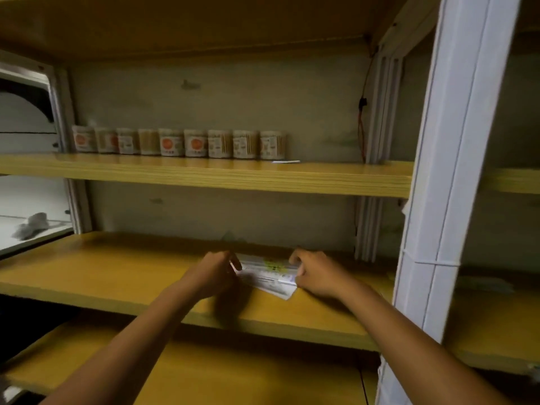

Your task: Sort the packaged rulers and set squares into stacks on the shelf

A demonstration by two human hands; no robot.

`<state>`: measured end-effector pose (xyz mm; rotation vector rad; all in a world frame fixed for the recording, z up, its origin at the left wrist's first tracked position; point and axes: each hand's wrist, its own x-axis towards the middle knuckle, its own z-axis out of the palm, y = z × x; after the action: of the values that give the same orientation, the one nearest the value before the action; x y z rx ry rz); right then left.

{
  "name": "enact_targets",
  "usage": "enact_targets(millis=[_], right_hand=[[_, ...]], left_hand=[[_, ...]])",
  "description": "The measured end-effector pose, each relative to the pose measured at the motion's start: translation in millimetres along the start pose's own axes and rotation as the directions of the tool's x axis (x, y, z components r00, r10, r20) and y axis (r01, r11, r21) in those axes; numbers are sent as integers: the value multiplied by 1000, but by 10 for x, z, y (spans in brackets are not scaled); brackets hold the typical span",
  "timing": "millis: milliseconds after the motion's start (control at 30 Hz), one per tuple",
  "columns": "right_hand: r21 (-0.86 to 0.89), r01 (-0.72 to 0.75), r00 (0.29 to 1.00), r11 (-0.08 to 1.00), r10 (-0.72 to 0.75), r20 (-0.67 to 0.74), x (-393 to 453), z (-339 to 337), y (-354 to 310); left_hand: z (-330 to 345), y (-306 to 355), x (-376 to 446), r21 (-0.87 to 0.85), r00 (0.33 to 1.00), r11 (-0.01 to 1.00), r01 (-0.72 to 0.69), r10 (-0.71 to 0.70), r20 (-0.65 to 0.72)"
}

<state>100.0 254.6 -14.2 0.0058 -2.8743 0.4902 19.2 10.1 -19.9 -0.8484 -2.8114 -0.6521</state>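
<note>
The packaged rulers lie as 1 small fanned bundle on the middle shelf, the left hand and right hand pinching its 2 ends with curled fingers; the squaring step seems underway; next, likely aligning edges flat.

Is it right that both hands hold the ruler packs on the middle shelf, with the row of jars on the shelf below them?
Not quite. The head view shows the left hand and right hand holding the ruler packs on the middle shelf, but the row of jars stands on the shelf above them, not below.
</note>
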Motion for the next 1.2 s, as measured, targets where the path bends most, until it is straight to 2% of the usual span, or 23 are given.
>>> enact_targets(millis=[167,400,567,767,867,933,1000,1100,1200], right_hand=[[34,-131,991,991,130,43,192,44,104],[147,-174,983,974,162,89,194,47,73],[137,-178,982,975,166,93,146,1,6],[109,-212,972,971,198,128,162,24,-23],[181,-232,969,956,209,135,173,-11,-9],[313,-250,968,916,234,87,182,-55,0],[406,-253,958,878,287,-24,206,-91,12],[430,-246,914,869,355,-194,253,-109,14],[425,-250,875,870,391,-286,295,-113,8]], left_hand=[[31,-298,459,-32,995,995,-95,96,30],[145,-433,724,-19,977,985,-170,171,128],[172,-478,791,-43,966,982,-182,187,181],[96,-470,791,-24,962,968,-249,250,112],[27,-500,813,-11,960,962,-274,275,58],[-23,-509,814,9,959,960,-279,279,47],[-43,-536,826,15,966,967,-254,253,46],[-11,-572,831,-26,973,978,-208,210,97],[37,-562,831,-50,957,971,-232,237,165]])
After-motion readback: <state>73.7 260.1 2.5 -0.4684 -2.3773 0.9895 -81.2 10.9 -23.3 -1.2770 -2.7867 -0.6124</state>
